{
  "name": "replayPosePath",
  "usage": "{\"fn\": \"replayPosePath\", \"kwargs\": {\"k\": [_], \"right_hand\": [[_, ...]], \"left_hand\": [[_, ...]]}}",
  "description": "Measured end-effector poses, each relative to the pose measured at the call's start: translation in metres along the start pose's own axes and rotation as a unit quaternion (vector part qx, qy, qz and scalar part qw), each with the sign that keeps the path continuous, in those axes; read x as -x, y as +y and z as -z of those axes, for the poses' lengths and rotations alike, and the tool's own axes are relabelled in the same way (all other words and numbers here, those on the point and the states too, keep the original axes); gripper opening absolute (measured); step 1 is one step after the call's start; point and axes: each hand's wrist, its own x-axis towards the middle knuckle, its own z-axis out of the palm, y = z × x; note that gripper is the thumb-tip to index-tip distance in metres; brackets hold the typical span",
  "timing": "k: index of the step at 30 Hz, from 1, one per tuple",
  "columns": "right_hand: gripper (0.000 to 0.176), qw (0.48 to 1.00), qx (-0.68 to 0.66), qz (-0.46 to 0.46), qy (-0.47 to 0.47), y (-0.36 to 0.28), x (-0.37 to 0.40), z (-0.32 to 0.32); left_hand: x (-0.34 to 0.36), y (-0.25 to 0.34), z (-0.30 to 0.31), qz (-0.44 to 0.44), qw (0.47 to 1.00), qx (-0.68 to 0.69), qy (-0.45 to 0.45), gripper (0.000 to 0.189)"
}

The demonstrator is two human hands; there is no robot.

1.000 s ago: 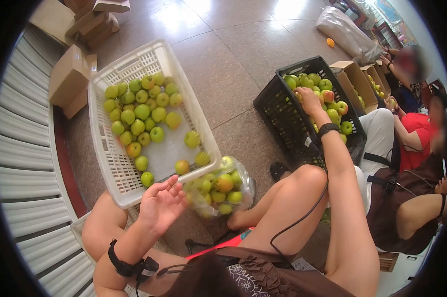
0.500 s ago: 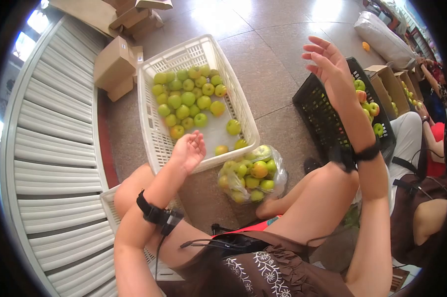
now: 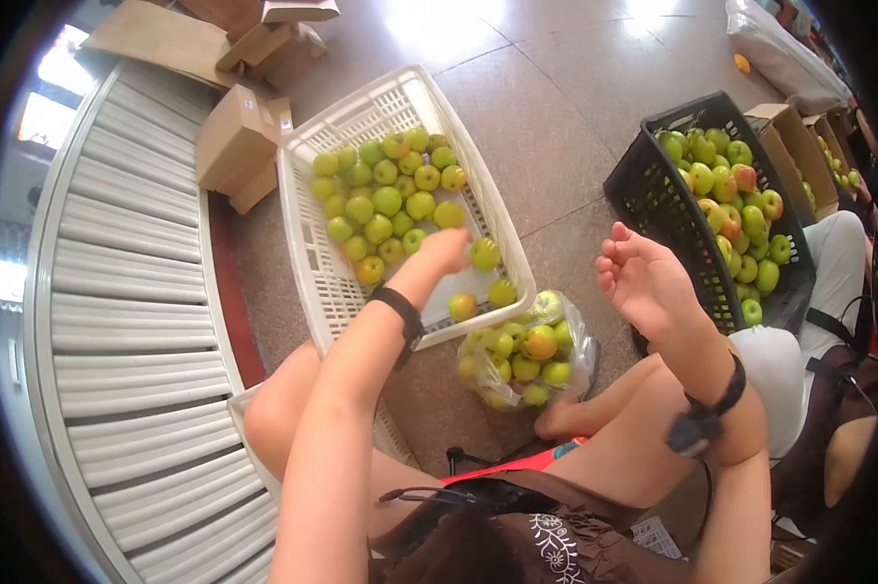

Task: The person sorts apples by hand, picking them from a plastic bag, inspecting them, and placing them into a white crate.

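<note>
My left hand is over the right side of the white plastic crate, back of the hand up. Just beside its fingertips sits a green apple; those fingers are mostly hidden, so a grip cannot be made out. Several green and reddish apples lie in the crate. My right hand is raised between the two crates, fingers loosely curled and apart, holding nothing. Below the white crate, a clear plastic bag full of apples rests on the floor by my foot.
A black crate of apples stands at right, with cardboard boxes and a seated person's leg beyond it. White slatted panelling runs along the left. A carton is at upper left, and a large white sack at upper right.
My left hand has moved right and farther into the white crate, turning over beside an apple. My right hand has come down from above the black crate. The view has shifted slightly.
</note>
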Motion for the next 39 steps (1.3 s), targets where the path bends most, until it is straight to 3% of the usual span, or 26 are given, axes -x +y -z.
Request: {"fn": "replayPosePath", "kwargs": {"k": [3, 6, 9, 11, 15, 18, 21, 24, 27, 30, 31, 35, 38, 39], "right_hand": [[0.013, 0.997, 0.047, 0.063, -0.021, -0.008, 0.004, -0.019], [0.013, 0.987, 0.09, 0.098, -0.094, -0.014, 0.01, -0.026], [0.011, 0.994, 0.048, 0.062, -0.081, -0.029, 0.004, -0.031], [0.01, 0.997, 0.027, 0.057, -0.049, -0.03, -0.002, -0.033], [0.008, 0.998, 0.034, 0.02, -0.051, -0.027, -0.007, -0.04], [0.007, 0.997, 0.052, -0.006, -0.055, -0.02, -0.008, -0.045], [0.006, 0.997, 0.047, -0.029, -0.062, -0.014, -0.012, -0.043], [0.006, 0.995, 0.052, -0.013, -0.087, -0.007, -0.012, -0.036], [0.007, 0.991, 0.076, 0.022, -0.105, -0.002, -0.014, -0.031], [0.008, 0.989, 0.096, 0.042, -0.109, 0.003, -0.016, -0.031], [0.009, 0.989, 0.102, 0.045, -0.098, 0.006, -0.016, -0.032], [0.011, 0.981, 0.161, 0.06, -0.091, 0.02, -0.016, -0.035], [0.013, 0.954, 0.266, 0.062, -0.123, 0.03, -0.017, -0.034], [0.016, 0.952, 0.272, 0.053, -0.133, 0.034, -0.016, -0.033]], "left_hand": [[-0.027, -0.007, -0.034, -0.014, 0.994, -0.077, -0.071, 0.05], [-0.063, -0.021, -0.061, 0.027, 0.991, -0.112, -0.061, 0.057], [-0.076, -0.019, -0.073, 0.019, 0.997, -0.072, -0.005, 0.061], [-0.106, -0.04, -0.124, -0.028, 0.998, -0.061, -0.003, 0.066], [-0.115, -0.044, -0.153, -0.099, 0.989, -0.091, 0.056, 0.077], [-0.104, -0.042, -0.128, -0.047, 0.998, -0.022, -0.028, 0.083], [-0.091, -0.068, -0.1, -0.122, 0.991, 0.052, -0.008, 0.082], [-0.059, -0.064, -0.024, -0.009, 0.99, 0.133, -0.046, 0.079], [-0.005, -0.043, 0.053, 0.001, 0.978, 0.201, -0.053, 0.077], [0.061, 0.002, 0.12, 0.023, 0.912, 0.399, -0.096, 0.072], [0.076, 0.009, 0.122, -0.015, 0.897, 0.438, -0.055, 0.064], [0.141, 0.054, 0.138, -0.028, 0.719, 0.693, -0.036, 0.059], [0.177, 0.079, 0.134, -0.09, 0.562, 0.815, -0.109, 0.065], [0.19, 0.094, 0.13, -0.043, 0.525, 0.846, -0.087, 0.073]]}}
